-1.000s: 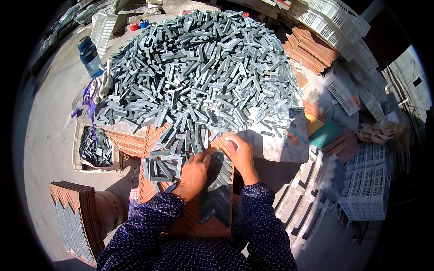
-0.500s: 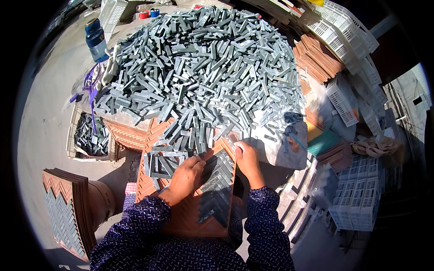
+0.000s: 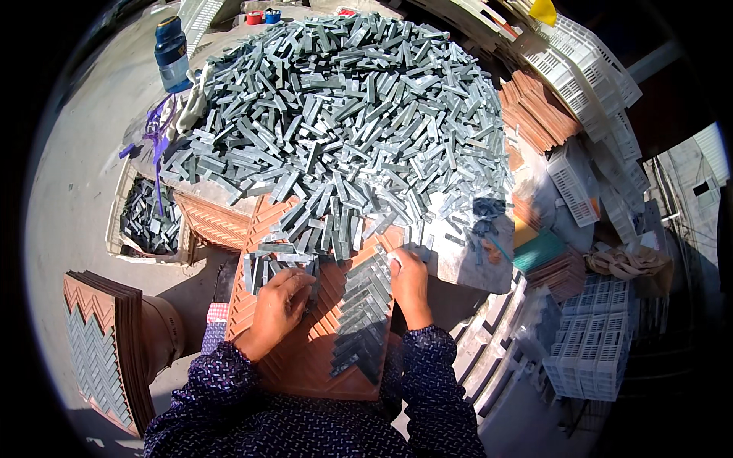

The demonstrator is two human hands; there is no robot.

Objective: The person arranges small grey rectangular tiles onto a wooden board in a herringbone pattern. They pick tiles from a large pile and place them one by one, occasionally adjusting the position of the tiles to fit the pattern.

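Note:
An orange grooved tray (image 3: 305, 374) lies before me with dark grey stone strips (image 3: 363, 317) set in a herringbone pattern on its right half. My left hand (image 3: 279, 307) is curled, fingertips together, over loose strips (image 3: 263, 265) on the tray's left half. Whatever it grips is hidden beneath the fingers. At the upper right edge of the tray my right hand (image 3: 411, 284) is closed, thumb and fingers pressed together beside the top of the pattern. Anything between those fingers is too small to name.
A large heap of grey strips (image 3: 343, 114) spreads beyond the tray. To the left are a crate of strips (image 3: 114, 237), a stack of trays (image 3: 107, 343) and a blue bottle (image 3: 172, 61). White crates (image 3: 592, 336) and more orange trays (image 3: 534, 107) stand at right.
My left hand has moved left and slightly down, away from the herringbone rows to the loose strips. My right hand stays by the tray's right edge, a little lower.

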